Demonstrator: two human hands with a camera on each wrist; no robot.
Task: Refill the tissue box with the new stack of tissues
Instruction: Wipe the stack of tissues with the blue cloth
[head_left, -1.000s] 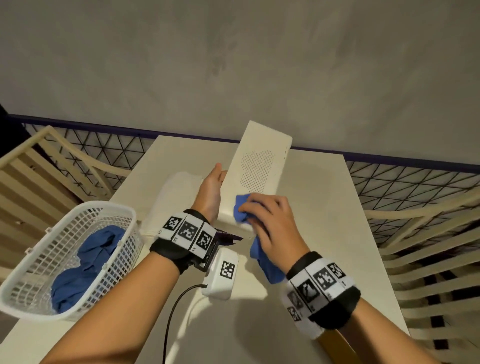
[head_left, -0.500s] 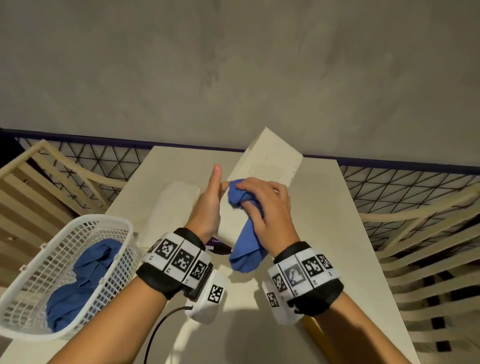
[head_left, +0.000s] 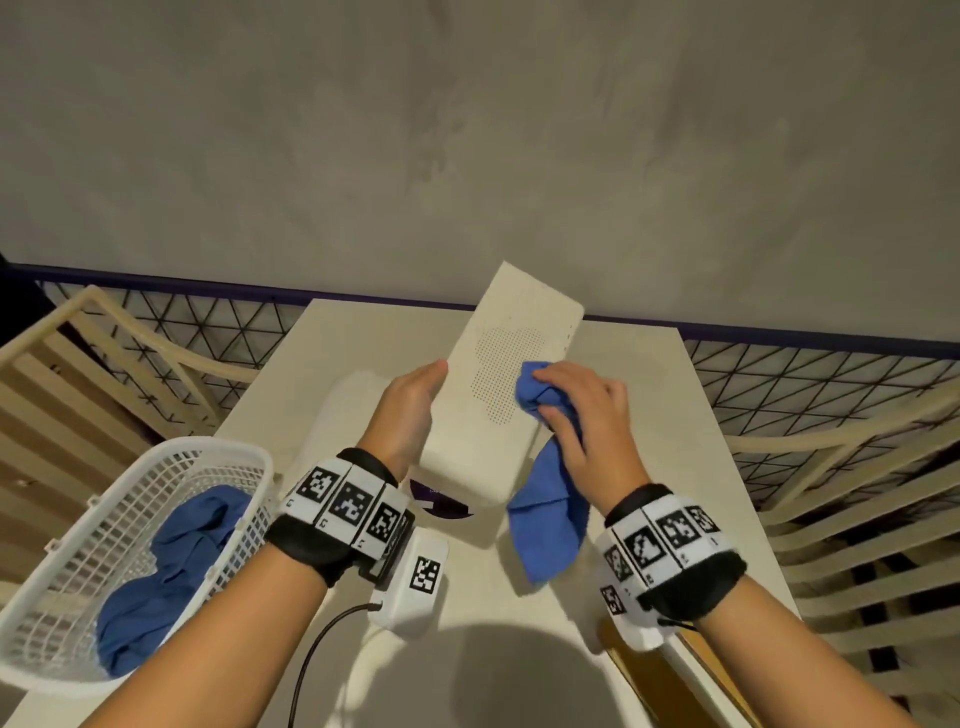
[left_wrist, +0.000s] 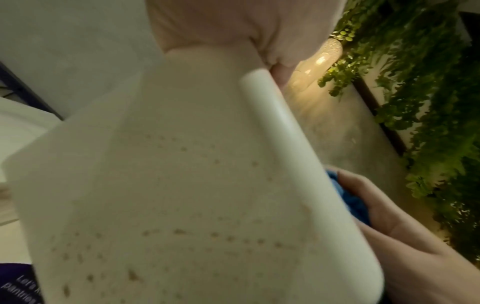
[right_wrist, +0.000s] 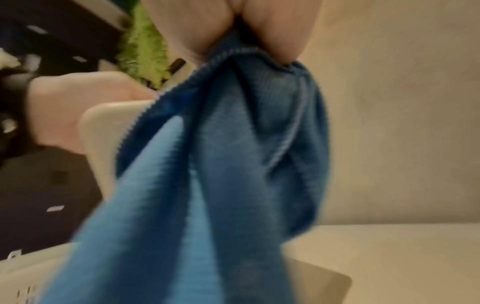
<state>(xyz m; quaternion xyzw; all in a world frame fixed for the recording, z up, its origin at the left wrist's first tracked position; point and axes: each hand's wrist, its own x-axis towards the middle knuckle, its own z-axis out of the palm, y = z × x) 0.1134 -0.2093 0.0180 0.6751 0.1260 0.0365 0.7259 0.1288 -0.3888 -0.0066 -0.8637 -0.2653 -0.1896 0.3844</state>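
Note:
A white tissue box (head_left: 498, 415) with a dotted perforated patch is held tilted above the table, far end raised. My left hand (head_left: 423, 387) grips its left edge, thumb on top, the other fingers hidden behind it. The box (left_wrist: 182, 185) fills the left wrist view. My right hand (head_left: 576, 410) grips a bunched blue cloth (head_left: 550, 514) and presses it against the box's right edge; the rest of the cloth (right_wrist: 233, 164) hangs down. A white stack of tissues (head_left: 348, 410) lies on the table to the left, partly behind my left hand.
A white plastic basket (head_left: 218, 447) with more blue cloths (head_left: 171, 571) sits at the table's left front corner. A purple pack (head_left: 441, 501) lies under the box. The white table (head_left: 675, 441) ends at a grey wall; slatted wooden chairs (head_left: 857, 493) flank both sides.
My right hand moved the blue cloth from the box's near end up its face to the right edge. The left hand kept its grip on the box.

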